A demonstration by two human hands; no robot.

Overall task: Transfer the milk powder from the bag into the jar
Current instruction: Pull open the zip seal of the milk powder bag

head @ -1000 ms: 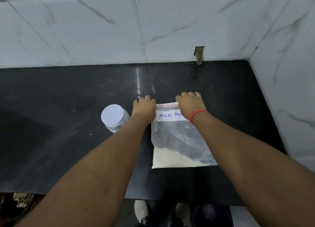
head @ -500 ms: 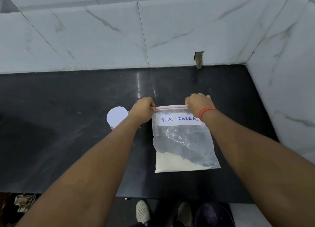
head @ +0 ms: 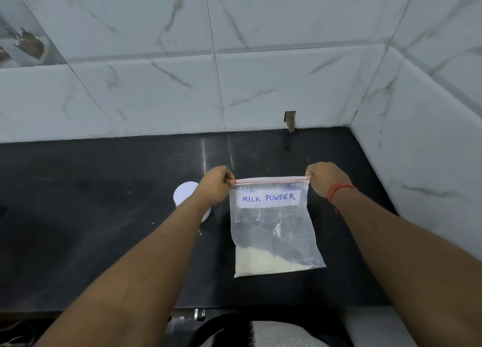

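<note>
Bag (head: pixel 273 232) hung by its zip corners.
Left hand (head: pixel 215 187) and right hand (head: pixel 324 179) each pinched one; pulling evenly should open it without spilling.

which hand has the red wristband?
The right hand, pinching the bag's top right corner; a red band circles its wrist. The left hand, at the other corner, has a bare wrist.

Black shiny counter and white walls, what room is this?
Probably a kitchen: a polished black stone counter in a corner of white marble-look wall tiles, with a clear zip bag labelled MILK POWDER.
</note>
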